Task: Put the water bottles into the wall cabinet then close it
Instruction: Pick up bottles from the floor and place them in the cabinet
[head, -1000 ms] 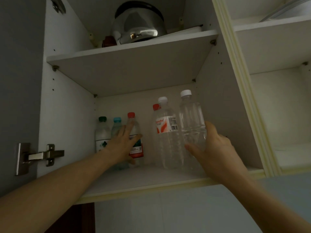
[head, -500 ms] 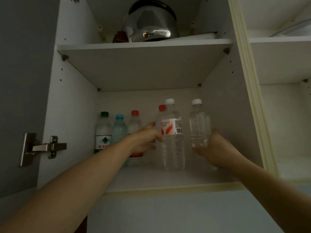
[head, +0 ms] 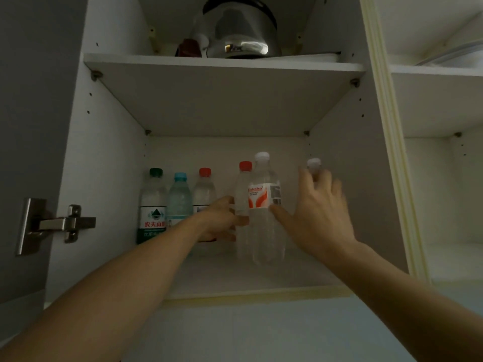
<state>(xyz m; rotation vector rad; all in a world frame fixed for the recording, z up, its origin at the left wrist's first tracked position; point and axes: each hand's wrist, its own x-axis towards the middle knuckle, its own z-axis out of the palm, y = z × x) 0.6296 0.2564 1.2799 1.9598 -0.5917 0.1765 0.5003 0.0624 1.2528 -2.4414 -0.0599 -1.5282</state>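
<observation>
While six water bottles stand on the lower shelf [head: 261, 280] of the wall cabinet [head: 104, 152], the arranging step is judged nearly done. A red-capped bottle [head: 243, 192], just left of the labelled bottle [head: 264, 205], is gripped by the left hand [head: 219, 220]. The right hand [head: 318, 215] (fingers spread) holds nothing; the white-capped bottle [head: 313, 164] right of the labelled one is mostly hidden behind it. Closing is needed next; only the door's hinge [head: 60, 223] shows.

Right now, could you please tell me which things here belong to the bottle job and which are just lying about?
Job: water bottles on the lower shelf, the cabinet, left hand, right hand.
Lying about: kettle and small dark red item on the upper shelf, door hinge.
</observation>
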